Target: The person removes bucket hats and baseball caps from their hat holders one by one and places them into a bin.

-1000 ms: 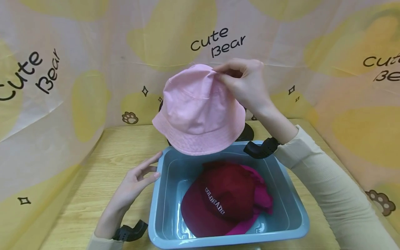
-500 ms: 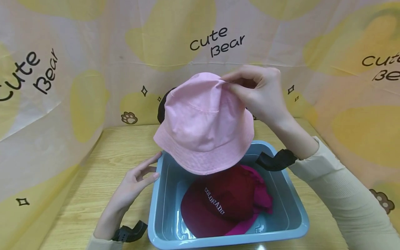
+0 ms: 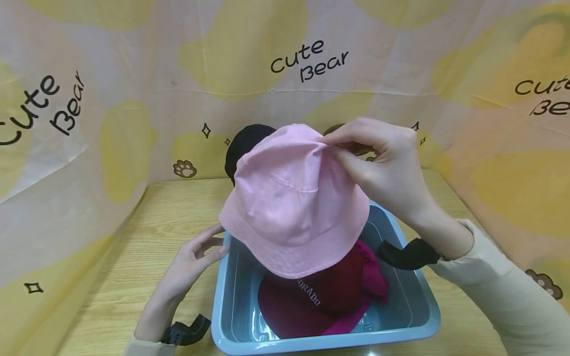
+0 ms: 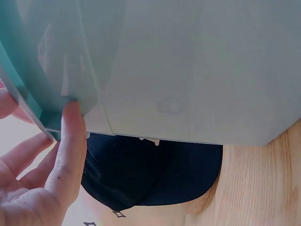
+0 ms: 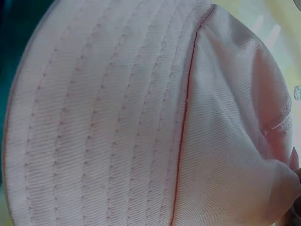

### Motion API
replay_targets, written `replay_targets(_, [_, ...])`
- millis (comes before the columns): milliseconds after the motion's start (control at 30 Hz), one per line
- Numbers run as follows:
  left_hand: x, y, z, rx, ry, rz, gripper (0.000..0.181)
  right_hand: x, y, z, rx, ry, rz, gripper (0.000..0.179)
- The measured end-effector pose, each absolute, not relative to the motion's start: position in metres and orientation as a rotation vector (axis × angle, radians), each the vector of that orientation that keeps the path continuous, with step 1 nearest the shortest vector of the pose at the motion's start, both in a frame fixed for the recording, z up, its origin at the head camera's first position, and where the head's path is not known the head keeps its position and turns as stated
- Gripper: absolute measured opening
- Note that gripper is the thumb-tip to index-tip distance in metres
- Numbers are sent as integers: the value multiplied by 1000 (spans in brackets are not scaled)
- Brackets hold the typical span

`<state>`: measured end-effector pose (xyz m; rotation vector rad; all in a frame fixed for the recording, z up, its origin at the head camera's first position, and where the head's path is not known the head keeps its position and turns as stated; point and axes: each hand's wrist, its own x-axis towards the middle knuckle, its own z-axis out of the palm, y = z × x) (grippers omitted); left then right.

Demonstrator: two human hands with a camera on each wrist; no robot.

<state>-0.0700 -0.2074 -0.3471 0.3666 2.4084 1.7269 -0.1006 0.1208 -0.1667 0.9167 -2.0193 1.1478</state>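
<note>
A pink bucket hat (image 3: 294,207) hangs crown up over the back left of a light-blue plastic basin (image 3: 427,309). My right hand (image 3: 392,168) pinches the hat's crown between thumb and fingers; the hat fills the right wrist view, where its stitched brim (image 5: 99,122) shows. My left hand (image 3: 191,262) holds the basin's left rim; in the left wrist view, one finger (image 4: 71,141) lies along the outer wall. Inside the basin lies a dark red cap (image 3: 303,311) with white lettering, partly covering a magenta fabric item (image 3: 376,282). The pink hat hides part of the cap.
A black cap (image 3: 245,148) stands behind the basin, mostly covered by the pink hat; its dark underside (image 4: 155,174) appears in the left wrist view. The wooden table (image 3: 173,207) backs onto a patterned cloth (image 3: 240,54). A black strap-mounted device (image 3: 411,254) sits on my right wrist.
My right hand has lowered the pink hat and moved slightly right, so the hat now covers more of the red cap. More of the black cap shows behind. The left hand stays put.
</note>
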Motion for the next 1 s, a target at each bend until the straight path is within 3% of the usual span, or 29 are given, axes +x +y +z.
replay_targets(533, [-71,-209,-348,378,2398,1730,54,-72,123,-194,1259,-1934,771,19])
replay_targets(1000, [-71,-209,-348,367,2396,1732,54,-57,128,-219,1417,-1909,856,19])
